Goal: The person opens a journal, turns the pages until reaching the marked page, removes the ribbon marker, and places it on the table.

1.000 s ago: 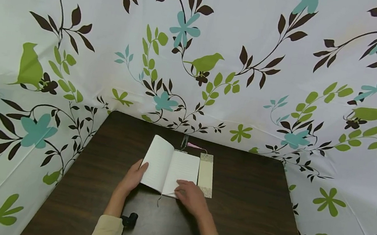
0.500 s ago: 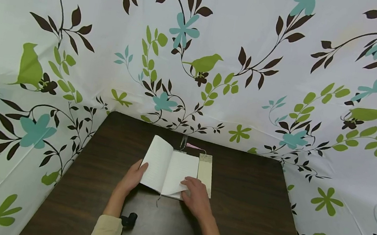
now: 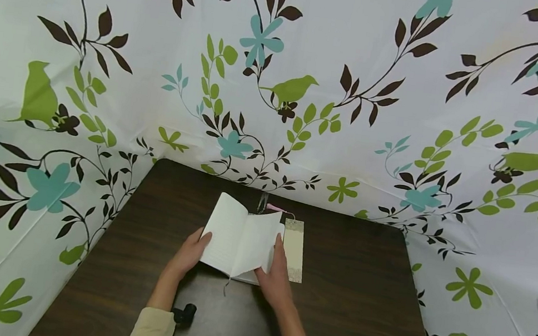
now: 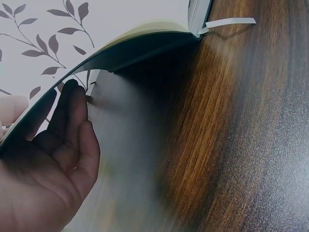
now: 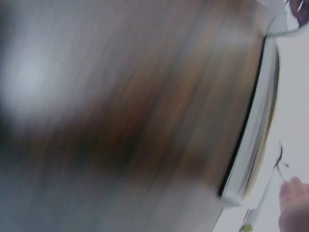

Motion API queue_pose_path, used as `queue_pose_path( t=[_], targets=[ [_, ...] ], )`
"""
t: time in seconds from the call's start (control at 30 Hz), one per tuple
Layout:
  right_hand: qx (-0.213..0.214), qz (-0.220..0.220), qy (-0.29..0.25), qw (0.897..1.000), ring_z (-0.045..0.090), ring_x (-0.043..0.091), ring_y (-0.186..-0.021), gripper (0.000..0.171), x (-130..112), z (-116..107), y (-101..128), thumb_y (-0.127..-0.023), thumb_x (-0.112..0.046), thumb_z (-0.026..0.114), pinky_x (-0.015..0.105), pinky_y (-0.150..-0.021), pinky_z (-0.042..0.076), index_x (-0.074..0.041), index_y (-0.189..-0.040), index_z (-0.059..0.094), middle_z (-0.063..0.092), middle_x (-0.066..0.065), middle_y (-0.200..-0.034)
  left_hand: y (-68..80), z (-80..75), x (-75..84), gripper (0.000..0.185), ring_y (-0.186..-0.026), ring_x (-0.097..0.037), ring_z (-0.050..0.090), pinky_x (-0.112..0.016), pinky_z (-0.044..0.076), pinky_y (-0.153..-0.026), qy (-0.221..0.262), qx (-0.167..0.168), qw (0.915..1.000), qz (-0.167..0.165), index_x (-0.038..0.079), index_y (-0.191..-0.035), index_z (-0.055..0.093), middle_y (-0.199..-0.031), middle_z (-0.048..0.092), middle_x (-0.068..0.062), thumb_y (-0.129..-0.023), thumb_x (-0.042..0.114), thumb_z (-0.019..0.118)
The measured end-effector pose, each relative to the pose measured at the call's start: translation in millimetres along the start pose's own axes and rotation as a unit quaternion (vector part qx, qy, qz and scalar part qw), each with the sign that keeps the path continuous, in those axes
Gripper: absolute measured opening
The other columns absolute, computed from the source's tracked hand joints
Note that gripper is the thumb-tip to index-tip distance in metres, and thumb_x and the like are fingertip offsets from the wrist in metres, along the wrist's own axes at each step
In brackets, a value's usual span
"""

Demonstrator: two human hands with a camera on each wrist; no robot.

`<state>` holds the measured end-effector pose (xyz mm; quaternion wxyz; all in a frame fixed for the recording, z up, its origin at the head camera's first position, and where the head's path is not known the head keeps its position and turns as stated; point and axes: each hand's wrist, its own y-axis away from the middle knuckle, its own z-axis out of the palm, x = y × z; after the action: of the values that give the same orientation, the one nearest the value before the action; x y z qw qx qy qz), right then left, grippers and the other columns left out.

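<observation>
- While the open white-paged notebook lies near the middle of the dark wood-grain counter, its spine runs away from the person, so the long axis points from the body toward the far edge.
- Left hand sits at the notebook's left edge, thumb over the raised left page and fingers curled beneath the cover; the left wrist view shows those fingers under the lifted cover.
- Right hand sits at the lower right of the notebook, fingers held straight up behind a right-hand page that stands lifted off the block; it looks like a light pinch or a prop, and I cannot tell which.
- Just right of the notebook, parallel to the spine, lies a narrow cream card bookmark with a pink tassel; the right hand is plainly the nearer one to it.
- Right wrist view is motion-blurred and shows only the notebook's page edges.
</observation>
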<state>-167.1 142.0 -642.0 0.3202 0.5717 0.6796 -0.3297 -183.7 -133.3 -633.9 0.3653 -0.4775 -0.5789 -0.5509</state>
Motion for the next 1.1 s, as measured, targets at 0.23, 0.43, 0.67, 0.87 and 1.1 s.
queue_pose_path(
  t=[0.23,0.43,0.67,0.87,1.1],
  targets=[
    [-0.106,0.031,-0.048,0.993,0.041,0.038,-0.157,0.083,-20,18,7,-0.11,-0.033,0.064,0.065,-0.123,0.036,-0.026,-0.175,0.014,0.032,0.009,-0.177,-0.9,2.2,-0.4,0.059,-0.148,-0.044,0.046,-0.061,0.039,-0.119,-0.007,0.017,0.9994,0.03,0.005,-0.168,0.028,-0.165,0.042,-0.027,-0.119,0.036,0.039],
    [-0.15,-0.007,-0.008,0.989,0.042,0.036,-0.157,0.071,-26,31,9,-0.111,-0.031,0.062,0.061,-0.123,0.039,-0.026,-0.173,0.028,0.04,0.01,-0.173,-0.7,5.7,-1.1,0.054,-0.133,-0.039,0.058,-0.051,0.048,-0.108,-0.011,0.046,0.9973,0.057,0.008,-0.166,0.032,-0.157,0.051,-0.025,-0.118,0.033,0.042],
    [-0.16,-0.056,0.045,0.985,0.049,0.036,-0.152,0.054,-25,34,12,-0.111,-0.034,0.063,0.064,-0.117,0.043,-0.023,-0.163,0.05,0.049,0.01,-0.167,-2.1,5.8,-0.6,0.054,-0.132,-0.038,0.06,-0.05,0.05,-0.108,-0.01,0.041,0.9976,0.055,0.008,-0.165,0.033,-0.149,0.056,-0.026,-0.118,0.033,0.043],
    [-0.172,-0.077,0.073,0.979,0.05,0.041,-0.149,0.048,-25,35,11,-0.111,-0.034,0.061,0.07,-0.113,0.043,-0.028,-0.159,0.056,0.049,0.013,-0.166,-4.7,7.9,-0.2,0.046,-0.138,-0.042,0.053,-0.047,0.053,-0.099,-0.009,0.06,0.9914,0.116,0.013,-0.162,0.029,-0.158,0.043,-0.025,-0.118,0.014,0.04],
    [-0.201,-0.071,0.08,0.974,0.044,0.04,-0.154,0.05,-25,35,13,-0.11,-0.034,0.061,0.075,-0.116,0.037,-0.034,-0.16,0.054,0.041,0.01,-0.172,-0.4,9.0,3.9,0.035,-0.106,-0.025,0.061,-0.037,0.049,-0.089,-0.035,0.101,0.9897,0.096,0.015,-0.135,0.06,-0.132,0.064,-0.013,-0.118,0.04,0.042]
  ],
)
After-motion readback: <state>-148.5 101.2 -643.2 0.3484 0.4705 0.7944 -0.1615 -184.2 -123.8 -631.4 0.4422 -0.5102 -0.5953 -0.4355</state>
